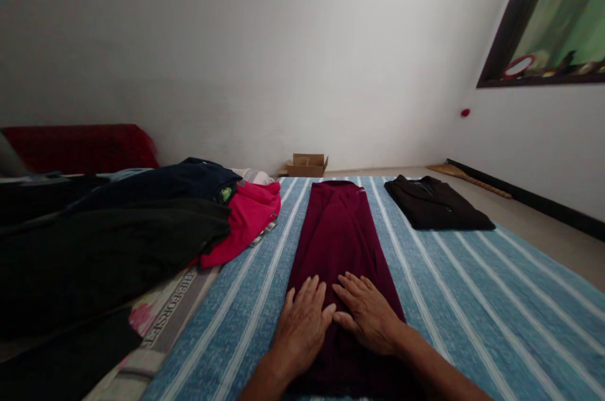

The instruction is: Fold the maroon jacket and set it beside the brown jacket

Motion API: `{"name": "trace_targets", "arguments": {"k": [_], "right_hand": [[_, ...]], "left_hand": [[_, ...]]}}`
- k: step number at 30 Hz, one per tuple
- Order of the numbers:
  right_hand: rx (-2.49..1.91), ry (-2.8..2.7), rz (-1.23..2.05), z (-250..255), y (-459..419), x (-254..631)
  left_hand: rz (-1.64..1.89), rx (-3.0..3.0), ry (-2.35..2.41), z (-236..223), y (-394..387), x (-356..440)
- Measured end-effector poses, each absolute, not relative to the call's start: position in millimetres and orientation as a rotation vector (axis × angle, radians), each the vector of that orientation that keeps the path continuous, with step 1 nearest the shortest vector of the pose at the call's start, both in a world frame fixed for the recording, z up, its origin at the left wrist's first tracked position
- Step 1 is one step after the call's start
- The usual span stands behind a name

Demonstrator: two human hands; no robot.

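Note:
A maroon garment, folded into a long narrow strip, lies on a blue and white striped sheet. Its far end is slightly rounded, and a few wrinkles run along its length. My left hand rests palm down on the near half of the cloth, fingers stretched forward. Beside it my right hand lies flat on the same garment, fingers angled to the left. The two thumbs nearly meet over the middle. Neither hand holds anything. The garment's near end is partly hidden by my hands and forearms.
A folded dark brown garment sits at the right. Piled dark clothes and a bright pink cloth lie at the left over a printed cover. A cardboard box stands by the back wall, and a window is at upper right.

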State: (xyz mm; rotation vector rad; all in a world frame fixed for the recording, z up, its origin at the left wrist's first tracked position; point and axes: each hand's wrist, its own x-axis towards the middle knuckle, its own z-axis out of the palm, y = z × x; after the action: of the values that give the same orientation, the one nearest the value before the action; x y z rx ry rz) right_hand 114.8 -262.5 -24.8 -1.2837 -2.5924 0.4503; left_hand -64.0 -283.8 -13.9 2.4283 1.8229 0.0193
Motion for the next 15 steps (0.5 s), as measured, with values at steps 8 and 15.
{"name": "trace_targets", "arguments": {"k": [8, 15], "right_hand": [[-1.258, -2.567, 0.541, -25.9, -264.0, 116.9], [-1.264, -2.527, 0.548, -24.1, -265.6, 115.5]], "left_hand": [[-0.099, 2.416, 1.798, -7.2, -283.5, -65.7], [-0.108, 2.367, 1.806, 0.4, -283.8, -63.7]]}}
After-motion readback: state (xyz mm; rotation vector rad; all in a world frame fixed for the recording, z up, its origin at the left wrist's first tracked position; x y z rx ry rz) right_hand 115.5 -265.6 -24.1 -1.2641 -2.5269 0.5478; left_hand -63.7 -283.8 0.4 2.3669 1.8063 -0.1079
